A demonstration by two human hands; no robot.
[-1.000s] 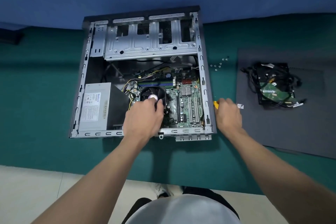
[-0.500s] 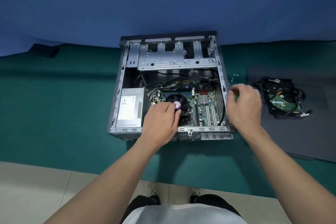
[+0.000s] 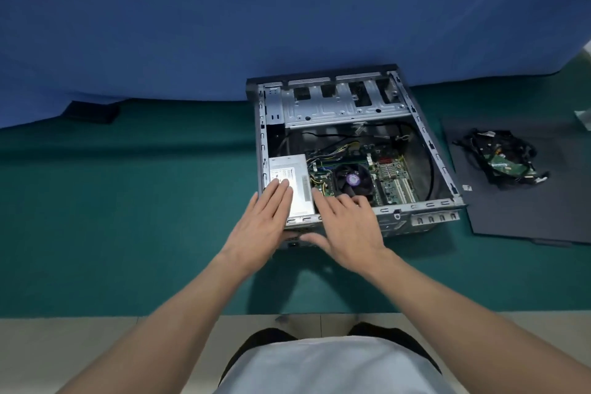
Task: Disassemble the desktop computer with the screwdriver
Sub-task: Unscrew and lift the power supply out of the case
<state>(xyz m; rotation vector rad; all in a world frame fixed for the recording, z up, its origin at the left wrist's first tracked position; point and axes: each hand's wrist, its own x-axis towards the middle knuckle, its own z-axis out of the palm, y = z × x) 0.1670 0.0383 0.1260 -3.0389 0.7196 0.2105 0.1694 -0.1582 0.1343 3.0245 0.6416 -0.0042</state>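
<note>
1. I am looking down at my white shirt point(image 3: 319, 371) and my dark trousers point(image 3: 265, 339). I am standing on a pale floor point(image 3: 80, 345).
2. I am reaching both bare arms out over a green cloth point(image 3: 128, 217).
3. My left hand point(image 3: 265, 217) is lying flat, with its fingers straight and close together. The fingertips are resting on the near left part of the silver power box point(image 3: 299, 176). This hand is holding nothing.
4. My right hand point(image 3: 345, 227) is hanging just beside it, over the near rim of the computer case point(image 3: 422, 204). Its fingers are stretched out and spread, and they are holding nothing. The pointing finger is reaching to the gap between the power box and the fan point(image 3: 351, 179). The thumb is sticking out to the left, in front of the near wall of the case. I cannot tell if these fingers are pressing on anything.
5. The computer case is lying on the green cloth with its open side facing up, in front of me and a bit to my right. The power box is sitting in its near left corner. The round dark fan is sitting next to it, on the green board point(image 3: 396, 184).
6. Farther in, a metal cage point(image 3: 339, 109) with holes is filling the far end of the case.
7. To the right of the case, a black mat point(image 3: 527, 217) is lying on the cloth. A drive point(image 3: 503, 166) in a tangle of black wires point(image 3: 479, 150) is sitting on it, well apart from my hands.
8. Far off to the left, a small black thing point(image 3: 91, 112) is lying at the foot of the blue wall point(image 3: 287, 9).
</note>
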